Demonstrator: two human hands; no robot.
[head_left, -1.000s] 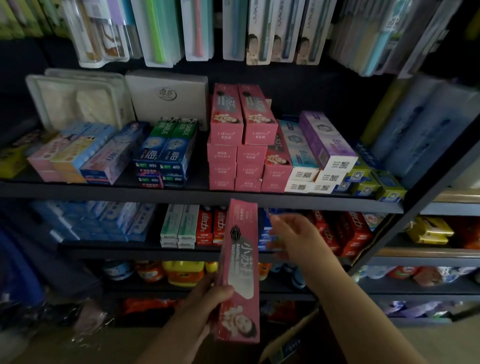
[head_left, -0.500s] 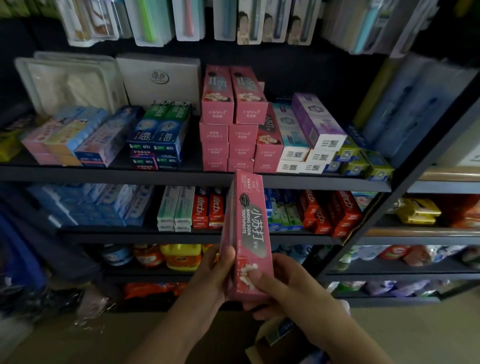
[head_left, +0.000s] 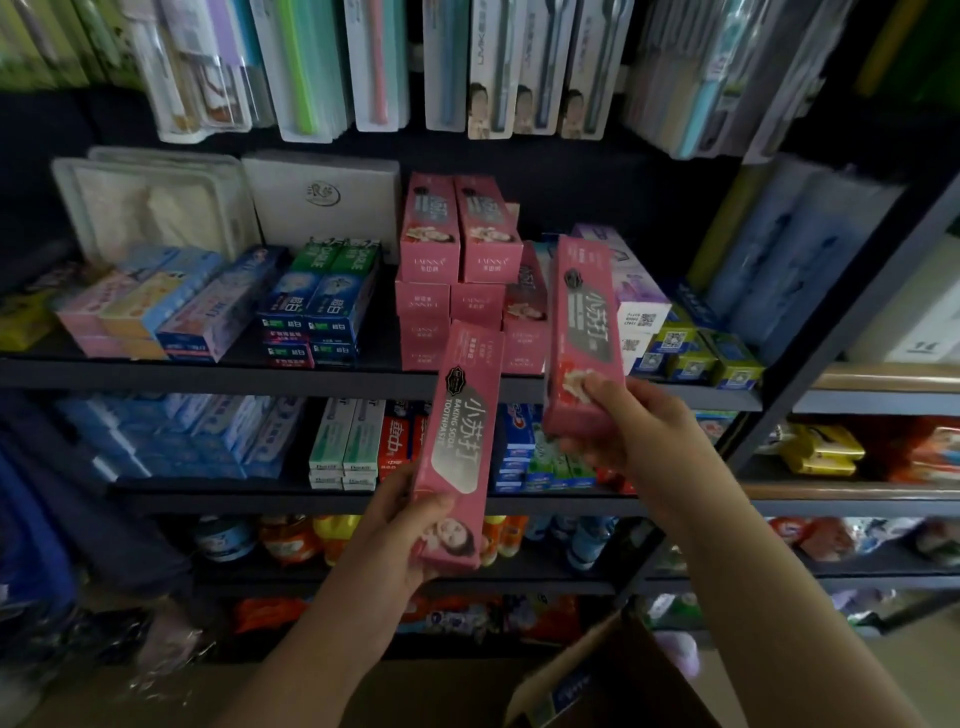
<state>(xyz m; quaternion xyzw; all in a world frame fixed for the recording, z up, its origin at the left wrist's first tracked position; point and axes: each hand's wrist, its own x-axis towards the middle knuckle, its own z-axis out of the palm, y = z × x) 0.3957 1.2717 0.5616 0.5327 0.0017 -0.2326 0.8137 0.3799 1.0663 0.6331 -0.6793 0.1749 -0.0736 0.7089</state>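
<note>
Pink box (head_left: 460, 436) in left hand (head_left: 395, 525), twin (head_left: 584, 322) in right hand (head_left: 641, 441), fingers (head_left: 605, 388) curled over print.

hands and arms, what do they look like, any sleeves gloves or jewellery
The left hand and right hand are bare: no gloves, and no rings, watch or bracelet in view. The left forearm and right forearm are uncovered right to the bottom edge of the picture, so no sleeve shows. No marks are visible in the dim light.
</note>
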